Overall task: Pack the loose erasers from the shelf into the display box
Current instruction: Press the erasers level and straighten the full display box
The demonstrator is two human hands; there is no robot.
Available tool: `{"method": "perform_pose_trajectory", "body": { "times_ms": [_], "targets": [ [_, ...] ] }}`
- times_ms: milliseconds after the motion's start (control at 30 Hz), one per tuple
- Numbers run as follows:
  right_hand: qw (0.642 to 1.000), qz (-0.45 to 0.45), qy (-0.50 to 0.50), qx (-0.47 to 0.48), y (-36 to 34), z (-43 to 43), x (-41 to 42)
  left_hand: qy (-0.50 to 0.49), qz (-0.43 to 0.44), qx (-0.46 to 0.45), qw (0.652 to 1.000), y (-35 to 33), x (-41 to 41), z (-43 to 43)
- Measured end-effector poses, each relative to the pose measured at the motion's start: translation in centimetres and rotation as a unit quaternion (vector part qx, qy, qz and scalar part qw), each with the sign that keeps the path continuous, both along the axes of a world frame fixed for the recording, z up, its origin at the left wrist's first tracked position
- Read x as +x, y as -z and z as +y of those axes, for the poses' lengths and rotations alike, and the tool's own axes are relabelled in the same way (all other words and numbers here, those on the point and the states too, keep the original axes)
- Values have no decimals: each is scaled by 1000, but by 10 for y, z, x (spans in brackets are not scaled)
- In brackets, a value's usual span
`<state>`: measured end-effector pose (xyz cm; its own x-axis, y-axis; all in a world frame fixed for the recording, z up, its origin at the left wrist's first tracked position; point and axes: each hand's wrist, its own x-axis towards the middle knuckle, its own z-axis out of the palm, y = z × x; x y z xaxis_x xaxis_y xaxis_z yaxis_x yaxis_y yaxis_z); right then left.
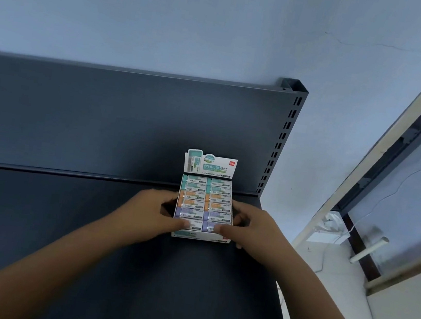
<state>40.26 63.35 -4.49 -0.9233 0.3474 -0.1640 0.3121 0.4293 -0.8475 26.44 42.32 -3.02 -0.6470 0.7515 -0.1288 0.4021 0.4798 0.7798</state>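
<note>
Left hand [159, 215] and right hand [252, 227], grips curled round rectangular cardboard display box [201, 236] of erasers [204, 202]

Two hands [154, 213] [253, 229] forward, curled inward

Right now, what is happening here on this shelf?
A person holds a white cardboard display box on the dark grey metal shelf, the left hand and the right hand gripping its two sides. Both thumbs press on the front row of the teal, orange and purple paper-sleeved erasers, which fill the box in two columns. The packing looks nearly finished.
</note>
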Motion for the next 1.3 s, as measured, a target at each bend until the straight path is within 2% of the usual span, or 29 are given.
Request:
{"method": "perform_pose_trajectory", "body": {
  "times_ms": [300,400,767,1000,1133,1300],
  "targets": [
    [999,-13,30,11,-10,-9,4,-47,57,13,997,1,13,-1],
    [999,-32,40,15,-11,-12,2,-54,125,-16,991,4,13,-1],
    [986,-55,10,159,-3,-15,-2,-53,208,2,977,12,20,0],
    [980,-48,22,190,3,-18,-3,-33,313,17,949,19,32,0],
    [963,-71,4,261,-1,-20,-3,-39,348,18,937,19,34,1],
    [936,-101,-61,331,-17,-18,-4,13,376,-113,919,7,30,5]
  ]
}}
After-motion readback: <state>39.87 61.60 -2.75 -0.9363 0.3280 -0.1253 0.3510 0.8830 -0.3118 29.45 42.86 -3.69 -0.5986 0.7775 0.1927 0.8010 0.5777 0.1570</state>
